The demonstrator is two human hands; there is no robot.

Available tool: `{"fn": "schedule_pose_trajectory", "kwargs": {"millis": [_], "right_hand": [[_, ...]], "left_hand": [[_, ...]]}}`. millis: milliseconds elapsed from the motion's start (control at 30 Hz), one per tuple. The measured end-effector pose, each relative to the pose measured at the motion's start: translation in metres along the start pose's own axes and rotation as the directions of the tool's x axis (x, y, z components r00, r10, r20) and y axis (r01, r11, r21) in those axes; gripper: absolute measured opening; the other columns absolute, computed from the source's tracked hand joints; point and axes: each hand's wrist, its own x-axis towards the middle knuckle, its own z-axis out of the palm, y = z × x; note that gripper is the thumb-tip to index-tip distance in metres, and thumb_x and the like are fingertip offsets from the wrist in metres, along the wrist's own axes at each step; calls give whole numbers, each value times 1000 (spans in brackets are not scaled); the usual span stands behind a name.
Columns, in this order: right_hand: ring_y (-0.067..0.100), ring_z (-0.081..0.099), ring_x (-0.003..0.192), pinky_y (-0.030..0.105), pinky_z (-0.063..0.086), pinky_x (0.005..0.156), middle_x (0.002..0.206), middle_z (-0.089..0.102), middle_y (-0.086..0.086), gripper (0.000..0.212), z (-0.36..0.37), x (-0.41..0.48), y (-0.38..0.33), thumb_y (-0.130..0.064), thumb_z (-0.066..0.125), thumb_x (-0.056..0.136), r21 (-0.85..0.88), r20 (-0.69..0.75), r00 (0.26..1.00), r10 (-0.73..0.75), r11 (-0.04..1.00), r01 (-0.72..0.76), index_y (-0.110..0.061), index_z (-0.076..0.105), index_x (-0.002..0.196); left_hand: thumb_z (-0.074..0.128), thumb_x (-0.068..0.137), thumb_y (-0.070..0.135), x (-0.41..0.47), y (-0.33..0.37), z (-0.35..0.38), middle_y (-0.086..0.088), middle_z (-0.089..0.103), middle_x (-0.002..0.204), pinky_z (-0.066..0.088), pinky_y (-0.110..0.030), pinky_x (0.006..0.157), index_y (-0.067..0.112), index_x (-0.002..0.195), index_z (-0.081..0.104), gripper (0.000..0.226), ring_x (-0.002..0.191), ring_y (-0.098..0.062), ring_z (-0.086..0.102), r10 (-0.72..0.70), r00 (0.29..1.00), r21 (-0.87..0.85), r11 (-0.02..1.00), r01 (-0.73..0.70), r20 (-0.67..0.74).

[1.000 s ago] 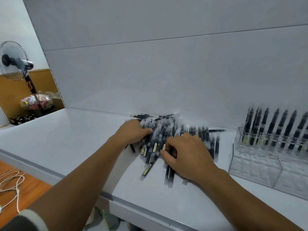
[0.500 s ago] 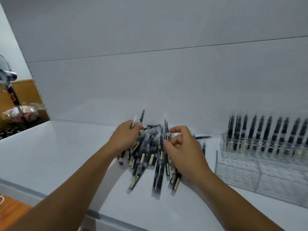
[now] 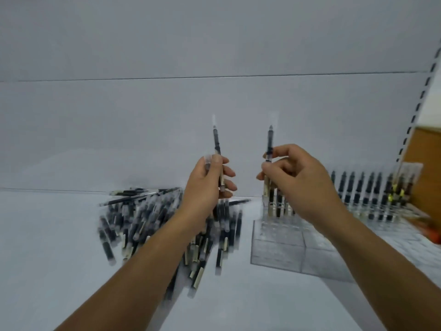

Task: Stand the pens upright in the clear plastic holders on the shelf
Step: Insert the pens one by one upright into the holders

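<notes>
**Two pens held upright, one in each hand, above the shelf**

Left hand (image 3: pixel 205 185): thumb and curled fingers are clamped round the lower barrel of a pen (image 3: pixel 216 142). Its long axis is near vertical, with the clear-capped end up and leaning slightly left. The wrist is raised and the forearm runs up from the lower left, above the loose pile.

Right hand (image 3: pixel 293 180): thumb and fingertips pinch a second pen (image 3: pixel 270 142) at mid-barrel. Its axis is vertical, capped end up. The palm faces left and the remaining fingers are curled. This pen is over the left end of the clear holder (image 3: pixel 276 249). Whether its lower end has entered a slot cannot be told, as the hand covers it.

The two held pens are roughly parallel and apart.

The pile of pens (image 3: pixel 143 218) lies flat on the white shelf (image 3: pixel 47 235), left of the holder, with axes mixed. A row of standing pens (image 3: pixel 362 189) fills the holder's rear slots, tips up. Motion blur softens detail throughout.
</notes>
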Motion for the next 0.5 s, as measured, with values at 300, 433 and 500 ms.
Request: {"fn": "schedule_pose_trajectory", "kwargs": {"millis": [300, 433, 500], "right_hand": [[8, 69, 70, 34, 60, 68, 76, 72, -8, 5, -53, 14, 37, -32, 65, 90, -165, -135, 987, 82, 981, -104, -30, 68, 87], [-4, 68, 70, 34, 60, 73, 79, 70, -9, 5, -51, 21, 45, -28, 66, 91, -229, -120, 989, 84, 967, -109, -31, 64, 87], [-5, 68, 71, 33, 61, 73, 80, 70, -12, 8, -49, 26, 47, -27, 66, 91, -269, -112, 991, 77, 958, -105, -32, 61, 87]], "left_hand": [[47, 91, 51, -11, -35, 43, 4, 43, 65, 38, -18, 54, 16, 101, 59, 38, 60, -12, 38, 85, 990, 43, 995, -90, 112], [48, 80, 61, -13, -40, 41, 1, 43, 66, 39, -16, 53, 15, 96, 60, 50, 60, -11, 39, 122, 985, 65, 989, -130, 124], [48, 82, 60, -13, -42, 39, 4, 46, 65, 39, -16, 53, 23, 92, 62, 41, 58, -9, 41, 123, 985, 87, 987, -134, 123]]}}
